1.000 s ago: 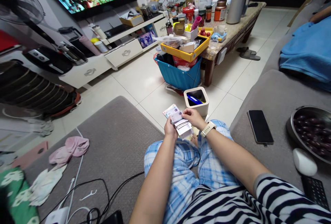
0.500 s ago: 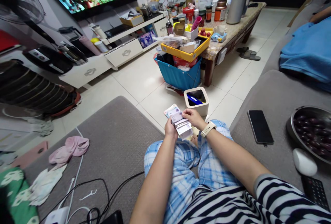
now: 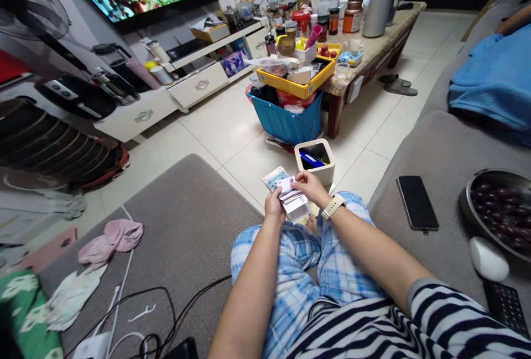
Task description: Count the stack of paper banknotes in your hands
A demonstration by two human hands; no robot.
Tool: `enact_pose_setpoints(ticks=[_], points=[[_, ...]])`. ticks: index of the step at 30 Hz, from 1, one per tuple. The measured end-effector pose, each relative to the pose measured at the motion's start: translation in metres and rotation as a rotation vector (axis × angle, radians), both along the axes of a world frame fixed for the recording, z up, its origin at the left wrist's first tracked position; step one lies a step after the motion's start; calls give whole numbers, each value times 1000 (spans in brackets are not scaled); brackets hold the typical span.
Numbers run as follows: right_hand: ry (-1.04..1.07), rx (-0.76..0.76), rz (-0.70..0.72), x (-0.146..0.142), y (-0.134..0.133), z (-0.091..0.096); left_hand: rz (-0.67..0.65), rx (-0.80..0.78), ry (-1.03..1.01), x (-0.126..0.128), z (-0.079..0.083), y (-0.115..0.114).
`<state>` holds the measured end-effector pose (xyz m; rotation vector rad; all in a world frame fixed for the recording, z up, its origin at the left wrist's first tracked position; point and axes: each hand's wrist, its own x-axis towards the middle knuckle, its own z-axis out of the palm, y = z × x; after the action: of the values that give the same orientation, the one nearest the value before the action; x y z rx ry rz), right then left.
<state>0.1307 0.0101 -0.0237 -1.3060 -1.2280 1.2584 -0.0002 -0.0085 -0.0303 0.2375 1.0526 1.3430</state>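
A stack of banknotes (image 3: pixel 294 202) is held above my knees, its lower part folded toward me. My left hand (image 3: pixel 274 204) is closed around the left side of the stack, thumb on top. With fingers pinched, my right hand (image 3: pixel 307 183) grips the edge of a purplish banknote (image 3: pixel 285 184) at the upper right of the stack. Behind that note, a bluish-green banknote (image 3: pixel 275 177) sticks out toward the upper left. Just past my right hand stands a beige square bin (image 3: pixel 327 173) with something blue inside.
A phone (image 3: pixel 417 202), a white mouse-shaped object (image 3: pixel 488 259) and a bowl (image 3: pixel 465 198) of dark round fruit lie on the sofa at right. Ahead, a blue basket (image 3: pixel 286 121) stands by the crowded table (image 3: pixel 375 52). Black cables (image 3: pixel 172 303) lie at lower left.
The purplish note at the top of the stack has tilted and bent, showing more of the bluish-green note behind it. Both hands stay nearly in place.
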Motion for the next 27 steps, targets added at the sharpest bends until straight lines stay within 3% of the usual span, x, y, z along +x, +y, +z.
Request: enact_pose_setpoints(ticks=[13, 27], points=[[37, 24, 87, -1, -2, 6, 62, 9, -77, 4, 4, 1], [96, 11, 113, -1, -3, 7, 39, 8, -48, 4, 2, 2]])
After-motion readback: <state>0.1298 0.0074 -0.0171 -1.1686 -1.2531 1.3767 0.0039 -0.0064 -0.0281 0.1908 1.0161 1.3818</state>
